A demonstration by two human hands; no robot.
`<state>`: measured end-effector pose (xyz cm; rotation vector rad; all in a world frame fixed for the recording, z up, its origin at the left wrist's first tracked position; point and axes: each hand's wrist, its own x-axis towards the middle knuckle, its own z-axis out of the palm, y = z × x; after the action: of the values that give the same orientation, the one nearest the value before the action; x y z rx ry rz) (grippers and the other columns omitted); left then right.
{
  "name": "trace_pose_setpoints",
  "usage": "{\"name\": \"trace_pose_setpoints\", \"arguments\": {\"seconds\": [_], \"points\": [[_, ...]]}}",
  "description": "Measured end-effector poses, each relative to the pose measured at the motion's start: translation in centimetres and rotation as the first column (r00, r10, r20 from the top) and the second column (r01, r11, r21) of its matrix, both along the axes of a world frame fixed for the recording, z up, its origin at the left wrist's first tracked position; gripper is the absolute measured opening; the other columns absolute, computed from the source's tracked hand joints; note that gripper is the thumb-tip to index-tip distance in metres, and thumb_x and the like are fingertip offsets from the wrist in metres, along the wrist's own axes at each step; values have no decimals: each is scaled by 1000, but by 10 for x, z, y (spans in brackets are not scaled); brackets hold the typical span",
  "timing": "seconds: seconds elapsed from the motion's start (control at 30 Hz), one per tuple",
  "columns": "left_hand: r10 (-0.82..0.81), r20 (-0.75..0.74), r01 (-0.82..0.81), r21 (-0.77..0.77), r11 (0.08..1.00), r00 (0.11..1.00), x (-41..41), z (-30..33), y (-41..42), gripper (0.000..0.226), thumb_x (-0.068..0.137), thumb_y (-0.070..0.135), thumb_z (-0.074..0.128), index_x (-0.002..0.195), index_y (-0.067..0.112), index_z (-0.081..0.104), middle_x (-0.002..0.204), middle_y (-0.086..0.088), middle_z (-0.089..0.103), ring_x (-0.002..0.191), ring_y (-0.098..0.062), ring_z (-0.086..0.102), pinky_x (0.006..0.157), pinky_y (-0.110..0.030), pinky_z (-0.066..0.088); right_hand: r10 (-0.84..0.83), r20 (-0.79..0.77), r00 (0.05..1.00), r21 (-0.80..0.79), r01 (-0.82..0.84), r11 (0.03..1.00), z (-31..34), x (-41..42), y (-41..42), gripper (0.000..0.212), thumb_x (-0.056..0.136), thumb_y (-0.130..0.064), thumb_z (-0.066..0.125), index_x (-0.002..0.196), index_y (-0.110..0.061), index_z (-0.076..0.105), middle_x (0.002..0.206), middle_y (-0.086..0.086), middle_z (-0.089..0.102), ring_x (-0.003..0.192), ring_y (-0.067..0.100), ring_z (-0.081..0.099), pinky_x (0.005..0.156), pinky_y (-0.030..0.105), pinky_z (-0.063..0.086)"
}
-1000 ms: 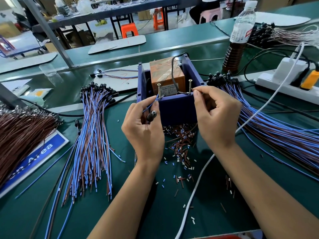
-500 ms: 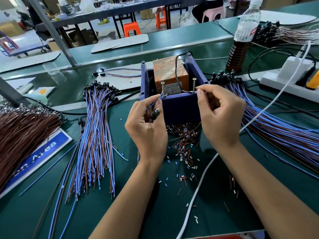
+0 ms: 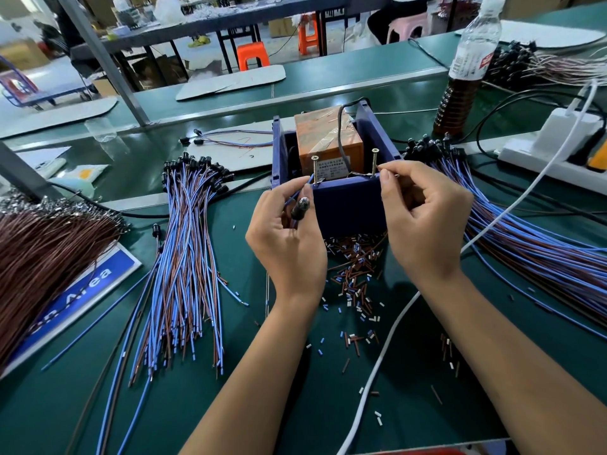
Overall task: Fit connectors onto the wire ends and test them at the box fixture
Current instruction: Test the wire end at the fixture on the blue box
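Little had shifted since the earlier frames: both hands stayed at the box's near wall, wire ends held to the screws. Nearest, the left hand (image 3: 289, 244) pinched a blue wire (image 3: 300, 192) with its black connector (image 3: 299, 207) against the left screw (image 3: 315, 169). The right hand (image 3: 423, 221), fingers curled, pinched the other end by the right screw (image 3: 374, 161). A slight slip off either screw could spoil the test. Beyond stood the blue box fixture (image 3: 348, 205).
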<state>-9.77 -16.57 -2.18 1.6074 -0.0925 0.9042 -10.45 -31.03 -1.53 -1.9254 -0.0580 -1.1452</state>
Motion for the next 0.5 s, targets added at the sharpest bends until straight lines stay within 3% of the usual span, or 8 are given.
{"name": "trace_pose_setpoints", "arguments": {"seconds": [0.5], "points": [[-22,0,22,-5,1000,1000,-1,-1,0,10,97,9,68,100,10,77,91,-1,73,84,-14,67,75,-26,51,3,19,1000,-21,-3,1000,1,-1,0,16,101,-12,65,100,-6,80,88,-3,75,78,6,67,71,17,50]]}}
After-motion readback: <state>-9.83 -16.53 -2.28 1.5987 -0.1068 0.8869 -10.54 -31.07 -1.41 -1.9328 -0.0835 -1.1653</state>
